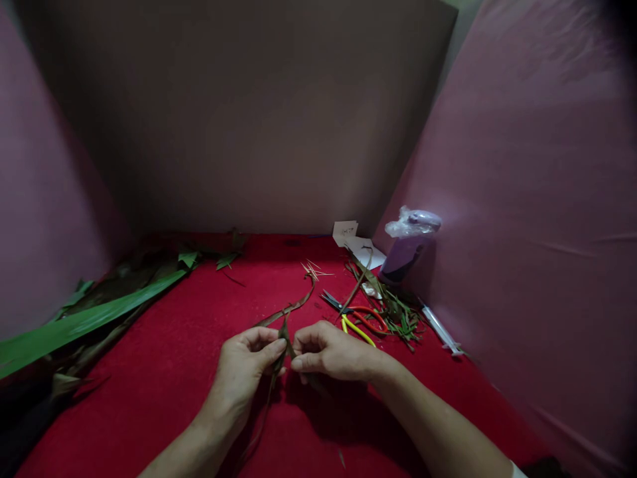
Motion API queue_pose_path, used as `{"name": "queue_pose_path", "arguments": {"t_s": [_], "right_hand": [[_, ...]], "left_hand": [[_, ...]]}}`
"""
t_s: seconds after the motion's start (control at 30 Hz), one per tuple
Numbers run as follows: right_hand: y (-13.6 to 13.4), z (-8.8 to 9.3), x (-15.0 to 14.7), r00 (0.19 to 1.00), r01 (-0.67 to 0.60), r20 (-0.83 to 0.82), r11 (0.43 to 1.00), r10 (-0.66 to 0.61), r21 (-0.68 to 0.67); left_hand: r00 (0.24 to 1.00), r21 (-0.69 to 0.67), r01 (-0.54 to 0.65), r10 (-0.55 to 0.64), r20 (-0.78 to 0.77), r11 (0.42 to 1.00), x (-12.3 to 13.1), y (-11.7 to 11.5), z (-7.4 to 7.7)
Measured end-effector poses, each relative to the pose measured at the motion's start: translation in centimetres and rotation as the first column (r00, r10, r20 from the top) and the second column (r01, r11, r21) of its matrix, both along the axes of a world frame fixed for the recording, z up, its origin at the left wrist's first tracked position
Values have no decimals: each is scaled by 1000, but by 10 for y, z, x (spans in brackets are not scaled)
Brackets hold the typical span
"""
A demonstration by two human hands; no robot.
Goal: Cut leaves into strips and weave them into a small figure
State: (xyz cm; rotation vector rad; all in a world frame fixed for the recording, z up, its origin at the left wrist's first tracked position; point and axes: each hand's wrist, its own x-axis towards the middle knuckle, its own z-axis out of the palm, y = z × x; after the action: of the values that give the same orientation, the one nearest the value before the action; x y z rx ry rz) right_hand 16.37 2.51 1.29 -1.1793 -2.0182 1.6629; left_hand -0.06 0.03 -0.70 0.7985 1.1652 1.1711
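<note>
A folded strip of brownish-green leaf [283, 332] is pinched between the thumb and fingers of my left hand [249, 365]. From it one long tail curls away toward the back, and a thinner one hangs down toward me. Close beside, my right hand [328, 352] is closed, with thumb and forefinger on the right edge of the same leaf strip. Just beyond my right hand lie scissors [355, 317] with one red and one yellow handle, blades pointing back and left. Several toothpicks [314, 271] are scattered behind the leaf's tail.
Long green leaves [119, 305] and darker dried ones lie along the left. At right are leaf scraps [403, 315], a syringe [440, 328] and a purple bottle [405, 255] with plastic wrap on top. White cards [365, 252] lie at the back. Pink side walls enclose the red cloth [174, 372].
</note>
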Motion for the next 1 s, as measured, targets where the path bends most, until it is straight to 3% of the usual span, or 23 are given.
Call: {"name": "queue_pose_path", "arguments": {"t_s": [0.3,0.37,0.47,0.57,0.67,0.73,0.83,0.93,1.0], "right_hand": [[5,-3,3,999,-12,-37,999,13,34],[8,0,5,993,89,-83,991,-81,99],[9,8,6,957,261,-203,917,-206,301],[4,15,5,958,154,-286,881,-22,447],[-1,16,3,940,40,-320,891,120,453],[-1,14,3,936,45,-329,889,121,455],[2,12,6,938,87,-329,848,106,522],[2,14,7,943,116,-316,792,102,599],[1,16,8,947,124,-308,772,96,623]], "left_hand": [[993,27,91,-93,73,996,-3,0,0],[988,46,120,-124,92,992,-3,-1,1],[971,68,211,-217,100,975,-3,-3,6],[961,114,269,-275,40,956,-1,-6,10],[968,234,239,-213,-129,943,-1,-10,10],[955,391,240,-144,-259,889,-1,-12,9],[915,628,299,-29,-402,718,-3,-14,5],[871,741,371,67,-487,560,-5,-14,3],[847,763,407,106,-521,502,-5,-14,4]]}}
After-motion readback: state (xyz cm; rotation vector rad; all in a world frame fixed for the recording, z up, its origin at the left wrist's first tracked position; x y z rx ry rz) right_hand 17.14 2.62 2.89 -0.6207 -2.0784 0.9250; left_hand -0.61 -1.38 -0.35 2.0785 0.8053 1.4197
